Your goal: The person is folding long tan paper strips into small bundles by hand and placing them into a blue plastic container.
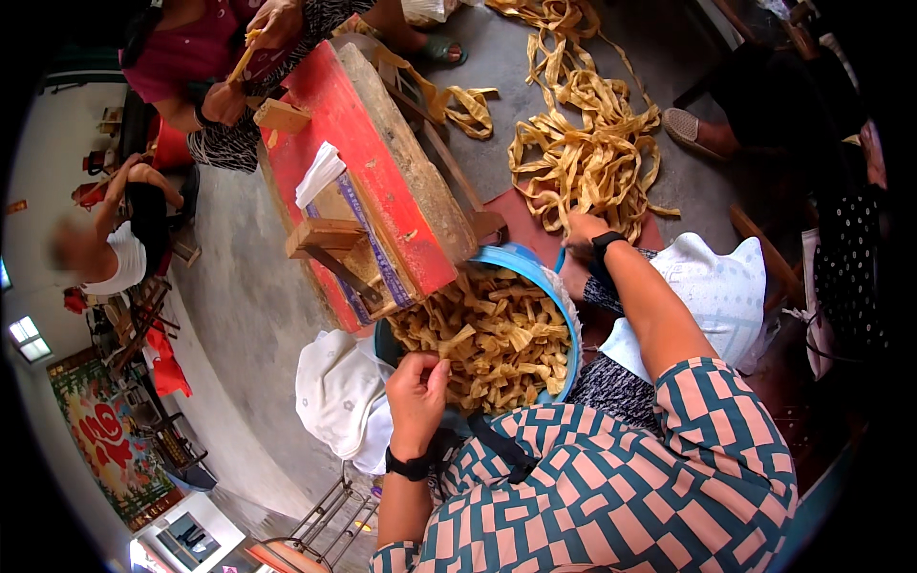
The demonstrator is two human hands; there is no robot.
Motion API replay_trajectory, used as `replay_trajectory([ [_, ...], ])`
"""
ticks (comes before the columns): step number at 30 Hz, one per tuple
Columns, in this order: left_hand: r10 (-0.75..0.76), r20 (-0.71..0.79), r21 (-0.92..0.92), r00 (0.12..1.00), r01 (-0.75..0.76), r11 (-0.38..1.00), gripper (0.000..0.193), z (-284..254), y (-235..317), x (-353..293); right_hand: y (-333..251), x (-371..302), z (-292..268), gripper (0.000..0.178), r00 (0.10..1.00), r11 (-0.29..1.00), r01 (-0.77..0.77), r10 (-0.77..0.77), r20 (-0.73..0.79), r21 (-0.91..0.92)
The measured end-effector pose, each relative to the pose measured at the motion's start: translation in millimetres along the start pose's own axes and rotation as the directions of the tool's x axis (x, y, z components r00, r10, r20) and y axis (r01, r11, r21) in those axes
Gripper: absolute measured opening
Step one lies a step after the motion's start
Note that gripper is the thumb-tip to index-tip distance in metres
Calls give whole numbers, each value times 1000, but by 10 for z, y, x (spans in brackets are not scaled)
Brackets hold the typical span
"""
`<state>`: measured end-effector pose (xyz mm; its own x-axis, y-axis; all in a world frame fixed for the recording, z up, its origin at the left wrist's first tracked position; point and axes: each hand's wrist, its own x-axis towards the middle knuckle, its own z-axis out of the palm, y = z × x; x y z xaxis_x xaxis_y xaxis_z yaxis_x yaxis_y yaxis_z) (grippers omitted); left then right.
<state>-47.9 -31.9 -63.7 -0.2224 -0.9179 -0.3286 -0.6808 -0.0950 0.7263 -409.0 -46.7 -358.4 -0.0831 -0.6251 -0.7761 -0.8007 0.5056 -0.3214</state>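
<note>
My left hand [415, 390] is closed, thumb against the curled fingers, above the near left part of a round blue tub [573, 334]. Whatever it pinches is too small to make out. Short, knotted yellow-brown pieces [506, 329] fill the tub, some right beside those fingertips. My right hand [585, 232] reaches past the tub to the near end of a tangled heap of long, flat yellow strips [583, 153] on the floor. Its fingers are curled by the strips, and what they hold is hidden.
A red wooden bench [411, 220] beyond the tub bears a wooden frame [330, 239] and white paper [320, 175]. White cloths [339, 387] lie at the tub's left and over my right knee. Another person's hands [224, 100] hold a strip at upper left. More people sit around.
</note>
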Motion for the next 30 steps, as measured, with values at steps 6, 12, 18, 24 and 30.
replay_trajectory([
  [6, -112, -49, -346, 992, 88, 934, 8, 106, -81, 19, -110, 57, -325, 18, 987, 529, 85, -161, 1, 845],
  [12, 60, -119, -338, 991, -97, 936, 8, 87, 98, 24, -712, -971, -1570, 18, 822, -124, 303, -468, -325, 945],
  [18, 209, -28, -429, 978, -200, 881, 9, -3, 165, -175, -1331, -2508, -1226, 31, 662, 131, 536, -678, -319, 834],
  [24, 473, -12, -316, 881, -453, 834, 14, -147, 303, -503, -1715, -3109, -278, 47, 679, 396, 516, -730, -81, 760],
  [30, 463, 79, -244, 883, -433, 868, 10, -456, 445, -880, -1921, -3441, -221, 26, 439, 381, 897, -833, -336, 226],
])
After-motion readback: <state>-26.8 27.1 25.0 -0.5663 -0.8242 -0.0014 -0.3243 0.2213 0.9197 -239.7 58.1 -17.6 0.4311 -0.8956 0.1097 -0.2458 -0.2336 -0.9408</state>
